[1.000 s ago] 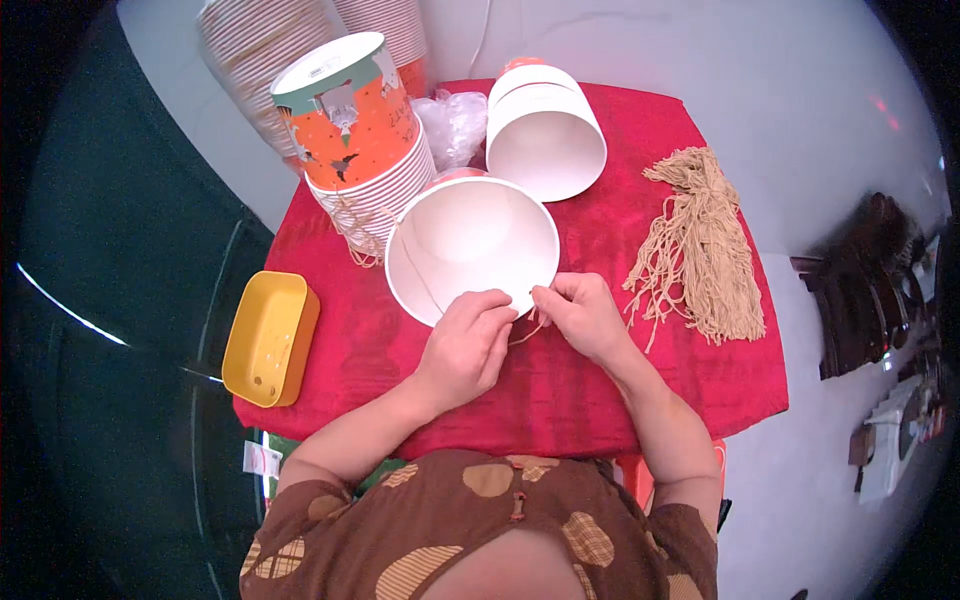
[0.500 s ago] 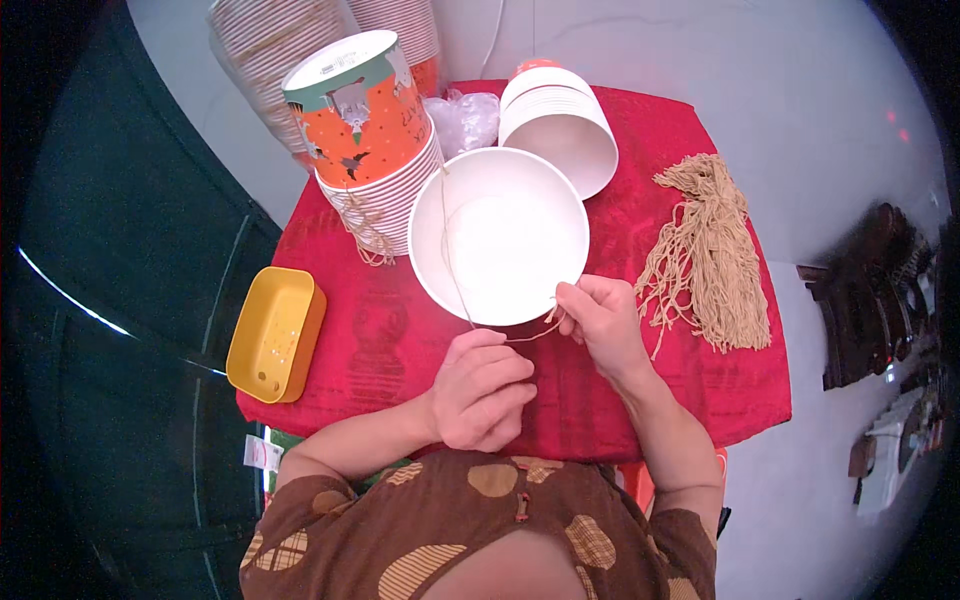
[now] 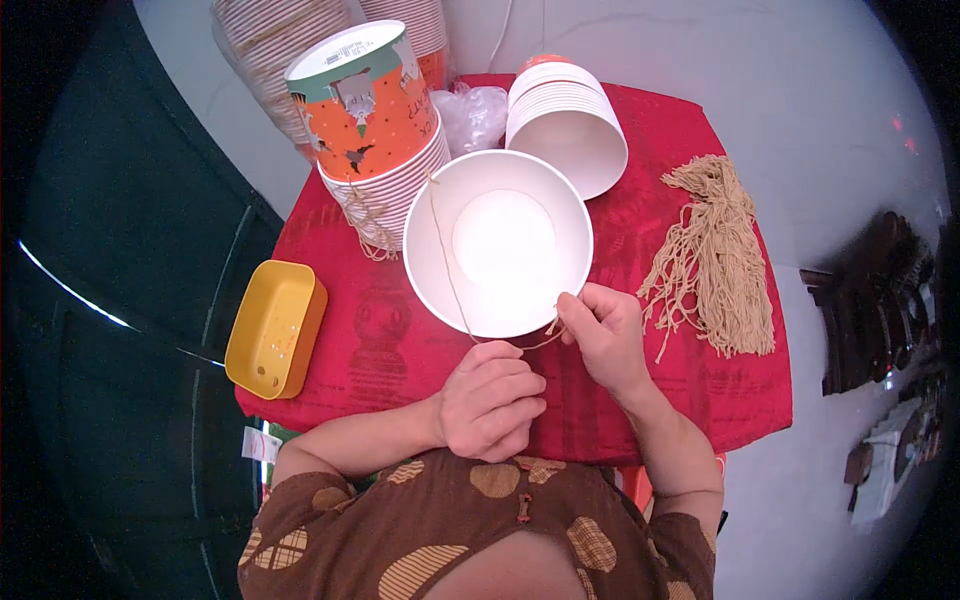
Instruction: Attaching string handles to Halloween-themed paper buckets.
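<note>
A white paper bucket (image 3: 430, 270) faces me with its mouth up in the middle of the table. From its far left rim a thin tan string (image 3: 447, 255) crosses the mouth to the near rim. My left hand (image 3: 492, 405) is closed just below that rim, with the string running under its curled fingers. Between the two hands the string stays slightly slack. At the near right rim my right hand (image 3: 608, 335) pinches the string close to its end, thumb against forefinger; whether it also grips the rim I cannot tell.
To the left rises a stack of upside-down orange printed buckets (image 3: 370, 110); nested white buckets (image 3: 570, 140) lie behind. A yellow tray (image 3: 318, 320) with small bits stands left. A bundle of tan strings (image 3: 730, 260) lies right on the red tablecloth (image 3: 370, 360). A clear plastic bag (image 3: 470, 118) sits behind.
The bucket's mouth has tipped slightly and its near rim sits a little lower. My left hand has shifted slightly right and down; the right hand keeps its pinch, a touch lower.
</note>
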The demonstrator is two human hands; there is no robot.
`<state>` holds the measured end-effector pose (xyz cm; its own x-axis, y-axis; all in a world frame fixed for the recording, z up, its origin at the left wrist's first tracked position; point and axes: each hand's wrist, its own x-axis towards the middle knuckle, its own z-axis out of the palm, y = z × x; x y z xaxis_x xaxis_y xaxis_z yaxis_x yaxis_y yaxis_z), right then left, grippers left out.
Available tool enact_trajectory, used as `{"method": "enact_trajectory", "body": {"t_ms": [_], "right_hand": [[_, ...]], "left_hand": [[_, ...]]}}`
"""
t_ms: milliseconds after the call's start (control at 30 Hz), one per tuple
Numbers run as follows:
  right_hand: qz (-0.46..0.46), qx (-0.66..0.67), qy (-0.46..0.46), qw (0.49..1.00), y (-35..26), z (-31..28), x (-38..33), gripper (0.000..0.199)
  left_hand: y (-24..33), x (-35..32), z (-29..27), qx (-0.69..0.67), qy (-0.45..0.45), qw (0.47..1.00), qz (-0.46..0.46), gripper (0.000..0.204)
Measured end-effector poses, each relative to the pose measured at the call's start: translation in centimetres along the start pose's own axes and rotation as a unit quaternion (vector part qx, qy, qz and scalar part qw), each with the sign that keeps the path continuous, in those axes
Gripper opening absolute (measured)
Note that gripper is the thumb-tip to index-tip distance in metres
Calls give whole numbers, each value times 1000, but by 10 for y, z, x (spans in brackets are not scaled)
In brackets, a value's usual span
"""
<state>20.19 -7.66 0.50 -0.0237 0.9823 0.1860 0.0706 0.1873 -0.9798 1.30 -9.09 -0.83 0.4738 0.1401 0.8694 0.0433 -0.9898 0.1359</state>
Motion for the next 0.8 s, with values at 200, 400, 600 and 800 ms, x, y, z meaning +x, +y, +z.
{"method": "enact_trajectory", "body": {"t_ms": [200, 400, 600, 800], "right_hand": [[-39, -19, 15, 999, 10, 4, 4, 28], [-83, -112, 19, 990, 17, 11, 3, 25], [-72, -136, 15, 988, 15, 14, 3, 26], [-120, -233, -13, 965, 11, 17, 1, 26]], "left_hand": [[-8, 7, -5, 81, 16, 995, -64, 35], [-14, 8, 2, 135, 10, 972, -193, 41], [-14, 6, 4, 156, -63, 953, -251, 42], [-17, -1, 7, 160, -53, 958, -233, 31]]}}
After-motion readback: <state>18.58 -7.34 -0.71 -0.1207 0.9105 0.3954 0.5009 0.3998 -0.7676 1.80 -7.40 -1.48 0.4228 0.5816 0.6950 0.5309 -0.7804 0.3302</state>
